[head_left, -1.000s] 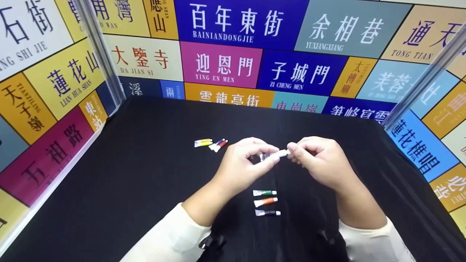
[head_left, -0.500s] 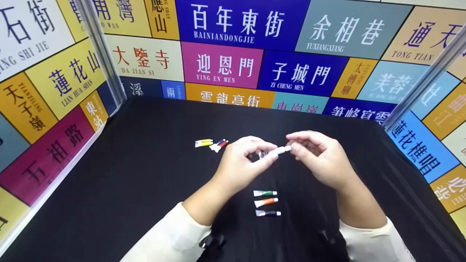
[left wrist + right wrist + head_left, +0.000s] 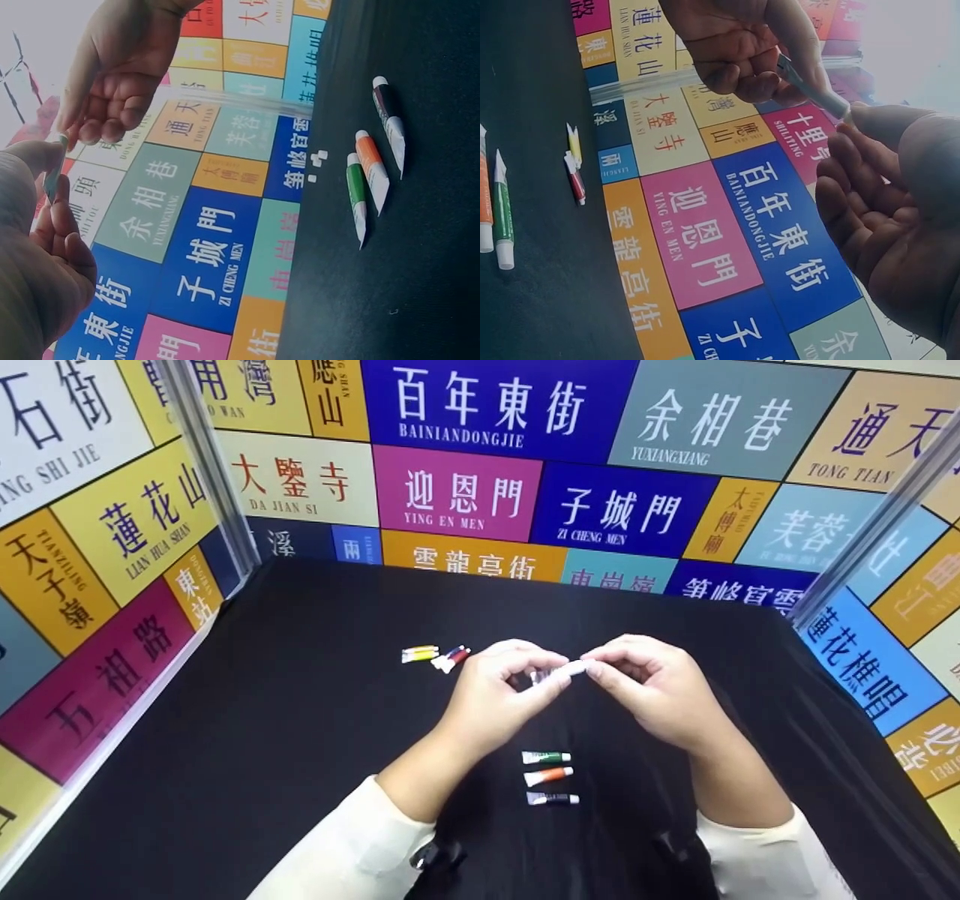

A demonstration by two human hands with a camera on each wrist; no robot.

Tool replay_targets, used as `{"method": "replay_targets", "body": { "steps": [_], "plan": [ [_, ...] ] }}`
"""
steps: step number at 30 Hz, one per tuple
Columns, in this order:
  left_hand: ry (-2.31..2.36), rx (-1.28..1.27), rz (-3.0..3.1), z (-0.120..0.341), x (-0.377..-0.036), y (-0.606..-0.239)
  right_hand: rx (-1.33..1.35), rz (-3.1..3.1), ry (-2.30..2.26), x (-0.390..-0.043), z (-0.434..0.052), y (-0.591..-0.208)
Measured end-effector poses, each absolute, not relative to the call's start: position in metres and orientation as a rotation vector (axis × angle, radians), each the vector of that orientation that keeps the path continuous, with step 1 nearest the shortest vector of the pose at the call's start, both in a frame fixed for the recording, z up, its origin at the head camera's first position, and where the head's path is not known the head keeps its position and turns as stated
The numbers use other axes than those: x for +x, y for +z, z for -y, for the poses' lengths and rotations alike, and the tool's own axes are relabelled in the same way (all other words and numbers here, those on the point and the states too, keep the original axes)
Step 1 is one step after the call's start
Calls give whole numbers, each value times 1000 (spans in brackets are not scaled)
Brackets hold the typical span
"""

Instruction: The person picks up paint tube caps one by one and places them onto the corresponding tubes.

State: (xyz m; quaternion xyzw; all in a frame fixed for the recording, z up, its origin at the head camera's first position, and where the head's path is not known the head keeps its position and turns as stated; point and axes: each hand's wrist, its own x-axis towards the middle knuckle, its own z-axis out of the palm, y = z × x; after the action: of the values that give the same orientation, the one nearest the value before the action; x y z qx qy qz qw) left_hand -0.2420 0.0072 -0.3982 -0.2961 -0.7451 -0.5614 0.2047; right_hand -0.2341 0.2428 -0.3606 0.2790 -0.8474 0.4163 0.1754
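Paint tube point(image 3: 559, 676), small and white-capped, is being held up over the middle of the black tabletop point(image 3: 300, 750), between both hands, lying roughly level with its cap end pointing toward the person's right; left hand point(image 3: 499, 701) is gripping the tube body with curled fingers and thumb, right hand point(image 3: 660, 690) is pinching the white cap end with thumb and fingertips, rest of its fingers loosely curled; right wrist view is showing the same tube point(image 3: 810, 81) sticking out of the left hand point(image 3: 742, 49) with the right thumb tip touching its cap, right hand point(image 3: 900, 217) filling the lower right of that view; left wrist view is showing only a sliver of the tube point(image 3: 54, 176) at the left thumb, left hand point(image 3: 37, 262) close to the lens and right hand point(image 3: 120, 64) above it; three more tubes are lying side by side on the tabletop just near the person, below the hands, caps pointing right: green tube point(image 3: 546, 757) farthest, orange tube point(image 3: 548, 776) in the middle, black tube point(image 3: 553, 799) nearest the body; two more are lying well apart from these, to the left of the left hand: yellow tube point(image 3: 419, 654) and red tube point(image 3: 451, 658), just beside each other; cream sleeves point(image 3: 352, 847) are covering both forearms; colourful street-sign panels point(image 3: 457, 491) are walling in the tabletop on three sides
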Motion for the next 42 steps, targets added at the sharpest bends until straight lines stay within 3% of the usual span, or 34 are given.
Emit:
{"method": "replay_targets", "body": {
  "steps": [13,25,42],
  "plan": [
    [-1564,-815,2084,-7,-245,-400,743,2427,1240,-236,-243,-362],
    [-1573,-784,2106,-6,-245,-401,975,2258,1291,-238,-242,-363],
    [-1562,-803,2122,-8,-245,-401,746,2442,1062,-236,-241,-362]
  ]
}}
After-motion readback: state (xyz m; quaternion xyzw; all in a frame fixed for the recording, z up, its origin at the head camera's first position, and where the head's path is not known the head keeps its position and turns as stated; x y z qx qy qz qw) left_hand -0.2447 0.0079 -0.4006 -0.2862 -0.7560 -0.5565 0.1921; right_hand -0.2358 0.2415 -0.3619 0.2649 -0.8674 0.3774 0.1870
